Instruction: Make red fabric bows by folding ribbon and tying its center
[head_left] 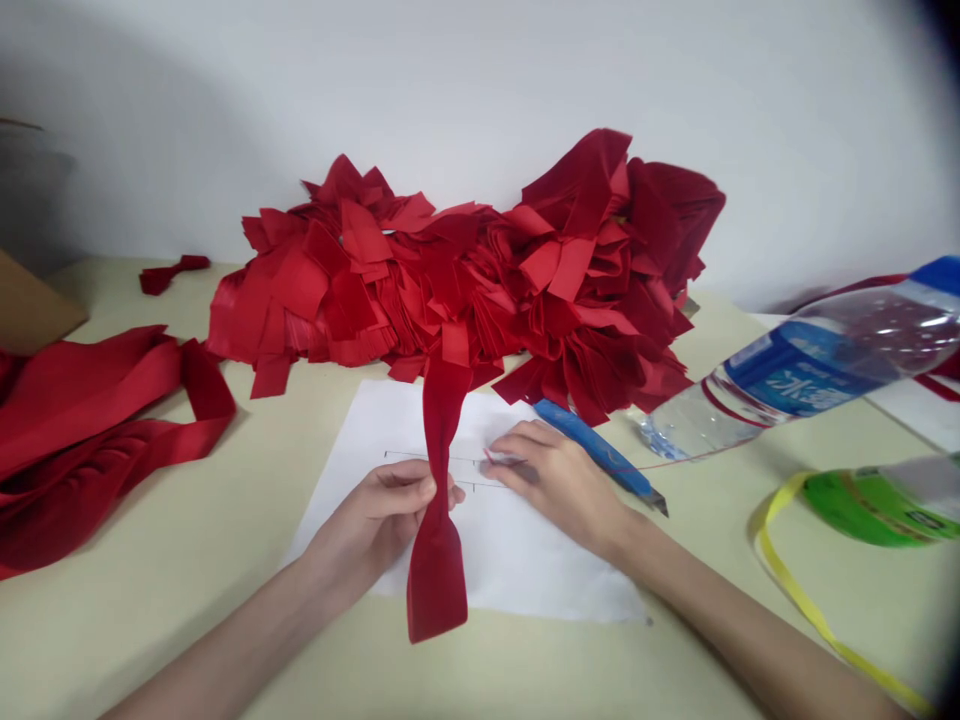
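Note:
A red velvet ribbon bow (437, 575) stands lengthwise in front of me, pinched narrow at its middle. My left hand (397, 505) grips that middle between thumb and fingers. To its right, my right hand (555, 475) is closed, with the end of a thin red thread (491, 457) showing at its fingertips. The thread also runs off from behind the right hand towards a plastic bottle (795, 365) on the right. Beneath both hands lies a white paper sheet (337, 500) with ruled black lines and tick marks. A blue utility knife (600, 455) rests just beyond the right hand.
A large heap of red ribbon pieces (465, 280) sits behind the paper. Long red ribbon (112, 430) lies in folds at left, with a small red bow (174, 272) farther back. At right are a green-labelled bottle (885, 500) and a yellow strip (795, 580).

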